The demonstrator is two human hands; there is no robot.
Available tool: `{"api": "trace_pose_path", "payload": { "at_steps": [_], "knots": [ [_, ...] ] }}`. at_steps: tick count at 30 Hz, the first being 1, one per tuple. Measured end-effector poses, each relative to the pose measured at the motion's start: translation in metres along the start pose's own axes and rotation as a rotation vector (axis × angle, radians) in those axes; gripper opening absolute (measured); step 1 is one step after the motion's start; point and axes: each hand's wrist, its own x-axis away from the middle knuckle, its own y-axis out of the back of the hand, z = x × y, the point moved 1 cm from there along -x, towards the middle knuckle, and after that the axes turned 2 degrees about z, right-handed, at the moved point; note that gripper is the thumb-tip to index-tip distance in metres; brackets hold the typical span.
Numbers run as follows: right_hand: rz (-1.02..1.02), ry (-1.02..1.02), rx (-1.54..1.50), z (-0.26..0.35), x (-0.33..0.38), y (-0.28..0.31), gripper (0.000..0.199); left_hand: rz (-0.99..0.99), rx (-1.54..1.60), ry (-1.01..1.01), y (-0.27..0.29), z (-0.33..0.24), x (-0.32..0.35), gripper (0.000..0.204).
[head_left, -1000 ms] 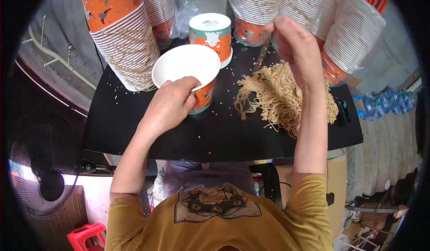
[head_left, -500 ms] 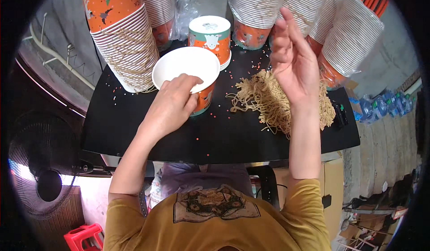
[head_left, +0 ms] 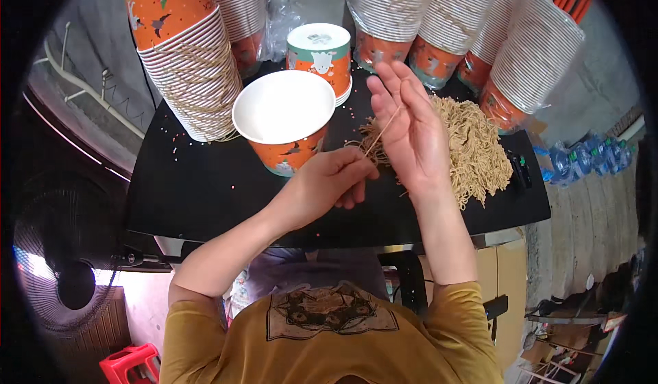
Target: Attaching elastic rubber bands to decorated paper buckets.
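Observation:
My left hand (head_left: 336,178) pinches a thin tan cord (head_left: 381,132) between thumb and fingertips, in front of the cord pile. The cord rises slantwise to my right hand (head_left: 415,134), whose palm faces up and whose fingers are stretched out and slightly apart. Whether those fingers grip the cord I cannot tell. Left of the hands, a large paper bucket (head_left: 284,110), white inside and orange with animal pictures outside, stands upright and untouched. Beside and partly behind my right hand lies a tangled pile of tan cords (head_left: 473,147).
An upside-down paper bucket (head_left: 321,58) stands behind the upright one. At left rises a tall bucket stack (head_left: 195,76) with cords among its rims. Plastic-wrapped stacks (head_left: 531,62) line the black table's (head_left: 185,206) back. A fan (head_left: 68,267) stands left.
My left hand has left the paper bucket's rim and moved right to pinch the cord. My right hand has come lower and left, toward it.

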Motion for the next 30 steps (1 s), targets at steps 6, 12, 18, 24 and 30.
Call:
{"api": "trace_pose_path", "payload": {
  "at_steps": [6, 12, 18, 24, 30],
  "knots": [
    [-0.006, -0.572, 1.346, 0.012, 0.031, 0.043, 0.030, -0.110, -0.590, -0.031, 0.009, 0.014, 0.019, 0.023],
    [0.265, 0.098, 1.186, -0.013, 0.057, 0.025, 0.029, -0.150, -1.083, -0.375, 0.011, 0.030, 0.030, 0.009],
    [0.325, -0.410, 0.822, -0.045, 0.069, 0.016, 0.024, 0.008, -1.104, -0.388, 0.017, 0.006, 0.041, 0.008],
    [0.353, -0.079, 1.048, -0.060, 0.065, 0.011, 0.020, -0.177, -1.330, -0.483, 0.030, 0.008, 0.048, 0.008],
    [0.263, -0.164, 1.071, -0.056, 0.062, 0.007, 0.017, -0.192, -1.398, -0.512, 0.037, 0.006, 0.048, 0.014]
  ]
}}
